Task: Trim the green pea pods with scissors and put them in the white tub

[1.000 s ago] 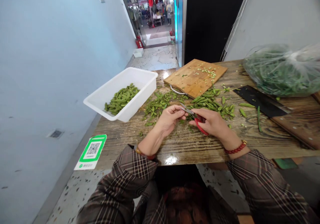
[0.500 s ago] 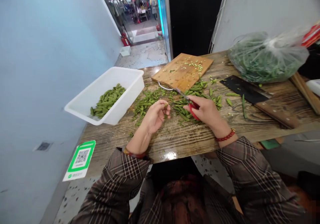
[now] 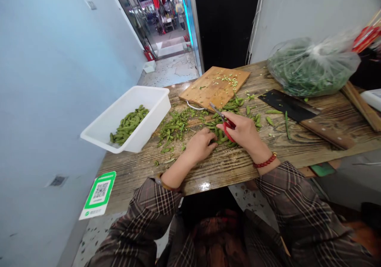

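My right hand point(image 3: 242, 130) is closed around the red handles of a pair of scissors point(image 3: 227, 130). The metal blades angle up and left past the near edge of the cutting board. Low over the table, my left hand point(image 3: 202, 145) reaches with bent fingers to the near left edge of a pile of green edamame pods point(image 3: 220, 139). Its thumb and fingertips look apart, and no pod shows between them. A looser heap of trimmed pods and bits point(image 3: 172, 126) lies beyond the left hand. More pods point(image 3: 131, 124) fill part of a white plastic tub point(image 3: 154, 114) on the left.
A wooden cutting board point(image 3: 205, 84) carries small pale green bits. To the right lie a cleaver point(image 3: 293, 106), a few stray pods and a tied clear bag of greens point(image 3: 309, 66). A green QR code card point(image 3: 99, 193) sits at the table's left edge.
My left hand has turned palm down and moved right, from raised near the loose heap to the pod pile. The right hand still holds the scissors. The view has shifted slightly.
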`<control>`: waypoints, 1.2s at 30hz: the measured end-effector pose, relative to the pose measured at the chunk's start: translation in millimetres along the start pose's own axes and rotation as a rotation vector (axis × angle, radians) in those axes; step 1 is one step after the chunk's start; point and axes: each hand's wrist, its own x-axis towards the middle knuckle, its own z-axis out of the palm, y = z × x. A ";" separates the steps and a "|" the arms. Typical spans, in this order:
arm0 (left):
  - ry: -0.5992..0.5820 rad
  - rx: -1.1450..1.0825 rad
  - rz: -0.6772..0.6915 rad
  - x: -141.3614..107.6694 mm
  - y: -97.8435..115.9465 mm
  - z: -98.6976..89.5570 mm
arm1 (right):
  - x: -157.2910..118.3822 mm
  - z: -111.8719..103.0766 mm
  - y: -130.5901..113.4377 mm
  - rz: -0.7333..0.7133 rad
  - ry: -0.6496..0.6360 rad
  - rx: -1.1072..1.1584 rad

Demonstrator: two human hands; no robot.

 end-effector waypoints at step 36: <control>0.228 -0.649 -0.115 -11.7 -10.4 -28.4 | -5.8 5.5 -6.5 -0.090 -0.375 0.085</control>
